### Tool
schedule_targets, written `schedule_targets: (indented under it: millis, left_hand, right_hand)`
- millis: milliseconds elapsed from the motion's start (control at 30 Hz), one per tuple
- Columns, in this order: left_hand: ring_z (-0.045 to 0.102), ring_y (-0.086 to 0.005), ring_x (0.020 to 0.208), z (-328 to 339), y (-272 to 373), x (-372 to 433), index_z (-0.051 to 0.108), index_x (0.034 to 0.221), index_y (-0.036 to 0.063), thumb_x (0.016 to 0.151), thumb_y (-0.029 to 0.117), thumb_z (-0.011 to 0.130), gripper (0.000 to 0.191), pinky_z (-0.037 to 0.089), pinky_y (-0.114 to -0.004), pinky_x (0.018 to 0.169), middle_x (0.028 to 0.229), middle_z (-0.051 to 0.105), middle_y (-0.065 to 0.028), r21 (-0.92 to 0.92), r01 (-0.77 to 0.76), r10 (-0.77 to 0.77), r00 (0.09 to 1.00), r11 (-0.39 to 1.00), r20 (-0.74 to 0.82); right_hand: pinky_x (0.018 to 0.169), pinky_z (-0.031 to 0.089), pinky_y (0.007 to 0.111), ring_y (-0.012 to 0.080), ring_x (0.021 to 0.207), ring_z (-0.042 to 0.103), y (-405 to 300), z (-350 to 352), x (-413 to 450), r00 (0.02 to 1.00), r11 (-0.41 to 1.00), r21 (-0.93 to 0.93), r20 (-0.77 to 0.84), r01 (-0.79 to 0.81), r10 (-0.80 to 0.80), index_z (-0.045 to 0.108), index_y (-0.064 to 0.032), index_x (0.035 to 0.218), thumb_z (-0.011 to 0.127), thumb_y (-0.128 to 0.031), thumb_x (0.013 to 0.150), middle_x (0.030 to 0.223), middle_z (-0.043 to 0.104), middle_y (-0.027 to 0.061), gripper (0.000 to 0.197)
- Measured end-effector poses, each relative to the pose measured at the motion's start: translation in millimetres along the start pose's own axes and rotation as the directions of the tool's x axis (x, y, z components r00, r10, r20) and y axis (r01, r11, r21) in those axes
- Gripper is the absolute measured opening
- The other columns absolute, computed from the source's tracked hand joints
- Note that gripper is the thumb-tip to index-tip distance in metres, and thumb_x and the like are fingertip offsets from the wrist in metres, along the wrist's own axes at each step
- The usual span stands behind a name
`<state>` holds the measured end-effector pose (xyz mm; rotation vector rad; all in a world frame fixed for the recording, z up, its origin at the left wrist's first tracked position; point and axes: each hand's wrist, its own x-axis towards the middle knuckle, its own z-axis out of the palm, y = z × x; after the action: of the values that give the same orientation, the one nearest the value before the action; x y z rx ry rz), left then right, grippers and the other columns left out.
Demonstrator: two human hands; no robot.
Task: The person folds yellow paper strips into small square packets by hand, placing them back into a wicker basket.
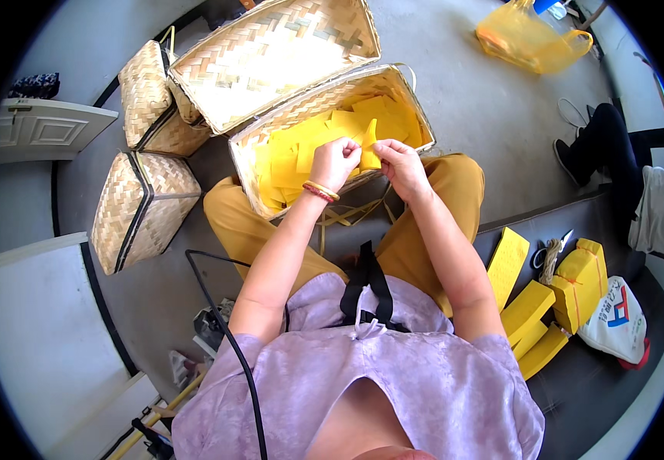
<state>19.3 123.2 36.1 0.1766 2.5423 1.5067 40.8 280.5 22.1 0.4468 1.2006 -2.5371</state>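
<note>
A folded sheet of yellow paper (pixel 371 150) stands upright between my hands, above an open woven bamboo basket (pixel 241 164). My right hand (pixel 402 164) pinches its right side between thumb and fingers. At its left edge, my left hand (pixel 334 164) has thumb and fingertips pinched together on the paper; part of that grip is hidden by the fingers. Many loose yellow paper pieces (pixel 286 164) lie in the basket below. The basket rests at my knees, its woven lid (pixel 274 63) tilted back behind it.
Lidded woven baskets (pixel 148 213) stand on the floor at left. On the dark seat at right lie yellow paper stacks (pixel 527 310), a tied yellow bundle (pixel 579 282), scissors (pixel 564 238), twine (pixel 550 261) and a white bag (pixel 616 322). A seated person's leg (pixel 602 144) is beyond.
</note>
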Motion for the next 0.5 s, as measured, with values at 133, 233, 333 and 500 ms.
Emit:
schedule_targets:
  millis: [133,233,333,500]
  left_hand:
    - [0.059,-0.0087,0.059,1,-1,1,0.062,0.081,-0.0028,0.083,0.010,0.059,0.013,0.049,-0.022,0.057,0.068,0.063,-0.0046,-0.070,0.013,-0.012,1.000,0.997,0.014]
    - [0.059,-0.0089,0.060,-2,2,0,0.062,0.082,-0.0033,0.084,0.010,0.059,0.013,0.049,-0.022,0.057,0.068,0.063,-0.0043,-0.184,0.086,-0.079,0.996,0.979,0.045]
    - [0.059,-0.0090,0.059,-3,2,-1,0.062,0.082,-0.0035,0.084,0.010,0.059,0.014,0.049,-0.022,0.057,0.068,0.063,-0.0043,-0.237,0.110,-0.099,0.993,0.965,0.059]
    - [0.061,-0.0112,0.059,-7,-15,5,0.062,0.082,-0.0039,0.084,0.011,0.059,0.015,0.050,-0.022,0.056,0.068,0.064,-0.0058,-0.233,0.101,-0.101,0.995,0.967,0.009]
  right_hand:
    - [0.052,0.034,0.017,0.0027,0.058,0.043,1,-3,0,1.000,1.000,0.010,-0.019,0.012,-0.012,0.061,-0.0054,0.083,0.061,-0.012,0.083,0.068,0.053,-0.0052,0.007]
    - [0.051,0.034,0.016,0.0026,0.057,0.042,6,-2,4,0.999,0.999,0.020,-0.029,0.033,-0.032,0.062,-0.0054,0.083,0.061,-0.013,0.083,0.068,0.053,-0.0054,0.008]
    - [0.051,0.034,0.016,0.0028,0.056,0.042,7,-8,7,0.999,0.995,-0.089,-0.031,0.038,-0.041,0.062,-0.0053,0.083,0.061,-0.014,0.084,0.068,0.053,-0.0052,0.009]
    - [0.052,0.035,0.017,0.0040,0.058,0.046,3,-5,4,0.991,0.995,-0.057,-0.095,0.085,-0.091,0.062,-0.0051,0.084,0.060,-0.015,0.084,0.070,0.055,-0.0034,0.010]
